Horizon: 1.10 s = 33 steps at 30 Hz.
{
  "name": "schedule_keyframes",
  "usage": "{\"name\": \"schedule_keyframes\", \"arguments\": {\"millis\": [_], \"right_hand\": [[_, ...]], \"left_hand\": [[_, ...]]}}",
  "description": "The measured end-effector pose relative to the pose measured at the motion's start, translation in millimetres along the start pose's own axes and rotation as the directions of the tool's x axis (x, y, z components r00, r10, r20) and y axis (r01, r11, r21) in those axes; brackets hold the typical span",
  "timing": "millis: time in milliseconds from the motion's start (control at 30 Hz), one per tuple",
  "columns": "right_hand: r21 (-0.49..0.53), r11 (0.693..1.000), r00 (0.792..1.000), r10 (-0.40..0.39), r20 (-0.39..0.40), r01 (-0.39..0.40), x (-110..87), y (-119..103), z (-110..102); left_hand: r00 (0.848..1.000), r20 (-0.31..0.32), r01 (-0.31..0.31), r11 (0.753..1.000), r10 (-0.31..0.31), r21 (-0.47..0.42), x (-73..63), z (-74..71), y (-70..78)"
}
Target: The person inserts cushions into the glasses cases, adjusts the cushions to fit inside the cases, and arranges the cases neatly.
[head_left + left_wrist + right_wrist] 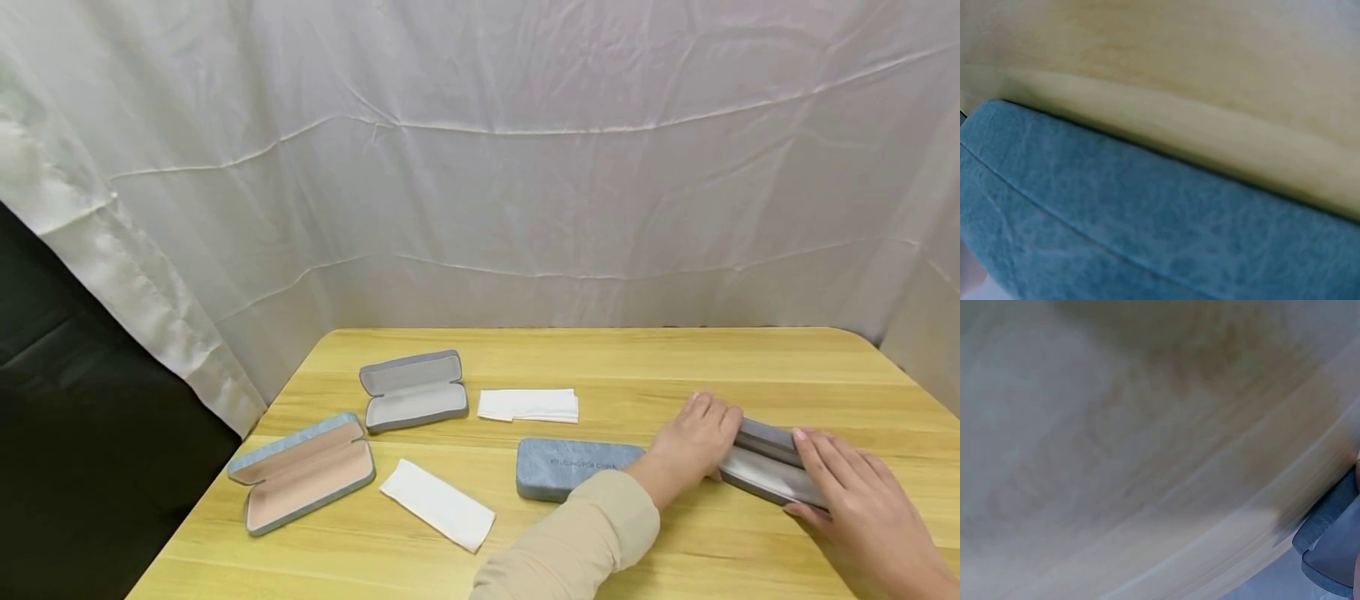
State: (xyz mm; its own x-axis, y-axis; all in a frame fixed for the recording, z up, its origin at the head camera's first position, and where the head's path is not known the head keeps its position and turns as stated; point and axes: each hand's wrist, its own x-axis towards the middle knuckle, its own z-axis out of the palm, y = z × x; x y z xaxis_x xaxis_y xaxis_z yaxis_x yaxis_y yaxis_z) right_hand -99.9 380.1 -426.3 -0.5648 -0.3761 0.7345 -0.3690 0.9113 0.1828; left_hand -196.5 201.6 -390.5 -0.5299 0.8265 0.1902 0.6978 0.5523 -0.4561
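Observation:
A grey glasses case (765, 473) lies at the right of the table with its lid partly raised and a pale lining showing. My left hand (693, 442) grips its left end. At the other end, my right hand (862, 496) holds it, fingers over the lid and thumb low on the near edge. The right wrist view catches a corner of this grey case (1329, 519). Under my left forearm sits a closed blue glasses case (577, 467) with dark lettering on its lid, partly covered by the beige sleeve. Its blue side (1147, 206) fills the lower left wrist view.
On the left, a blue case with peach lining (311, 483) and a small grey case (416, 400) stand with lids up. One folded white cloth (528, 405) lies behind the closed blue case, another white cloth (441, 504) nearer. A white curtain hangs behind the wooden table (637, 358).

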Motion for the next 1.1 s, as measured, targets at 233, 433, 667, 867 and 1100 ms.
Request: {"name": "schedule_keyframes", "arguments": {"millis": [233, 433, 667, 867, 1100], "right_hand": [[0.001, 1.000, 1.000, 0.000, -0.002, 0.000, 1.6, -0.7, -0.5], [0.011, 1.000, 1.000, 0.000, -0.013, 0.000, 2.0, -1.7, -1.5], [0.029, 1.000, 1.000, 0.002, -0.027, -0.001, 1.7, -4.9, -1.7], [0.023, 1.000, 1.000, 0.021, -0.022, -0.021, 1.1, -6.5, -1.9], [0.044, 0.999, 0.999, 0.028, -0.016, -0.027, 4.2, -4.7, -3.2]], "left_hand": [[1.000, -0.009, -0.003, 0.999, 0.003, 0.037, -0.7, 0.2, 0.4], [1.000, 0.014, 0.023, 0.999, -0.023, 0.037, 2.2, -0.4, 2.9], [1.000, 0.004, 0.010, 0.999, -0.010, 0.049, 0.6, 0.5, 2.5], [0.999, -0.047, -0.002, 0.998, 0.005, 0.070, -2.0, 2.3, 2.6], [0.999, -0.049, 0.002, 0.997, 0.002, 0.083, -2.0, 1.5, 2.3]]}}
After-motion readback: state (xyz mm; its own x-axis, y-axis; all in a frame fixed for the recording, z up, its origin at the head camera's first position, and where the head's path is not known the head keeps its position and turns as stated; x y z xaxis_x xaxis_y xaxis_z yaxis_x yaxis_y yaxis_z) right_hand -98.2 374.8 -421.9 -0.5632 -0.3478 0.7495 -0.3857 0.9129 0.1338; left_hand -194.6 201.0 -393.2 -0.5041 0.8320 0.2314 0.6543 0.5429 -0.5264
